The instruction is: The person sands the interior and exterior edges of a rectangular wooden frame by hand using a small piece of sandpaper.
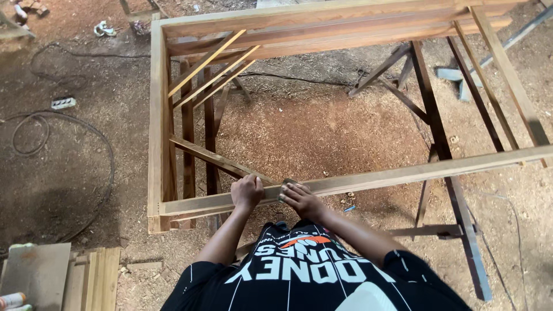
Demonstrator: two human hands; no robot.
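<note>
A large rectangular wooden frame (155, 115) lies flat on trestles in front of me. My left hand (247, 192) grips the near rail (403, 174) of the frame, fingers curled over its top. Right beside it, my right hand (302, 199) presses a small grey piece that looks like sandpaper (286, 184) flat against the same rail. Both forearms reach out from my black printed shirt at the bottom of the view.
Thin wooden slats (210, 69) lean diagonally inside the frame's left end. Dark trestle legs (443, 150) stand under the frame on the right. Sawdust covers the ground. A cable loop (31, 132) and power strip (63, 103) lie at left; boards (98, 279) at bottom left.
</note>
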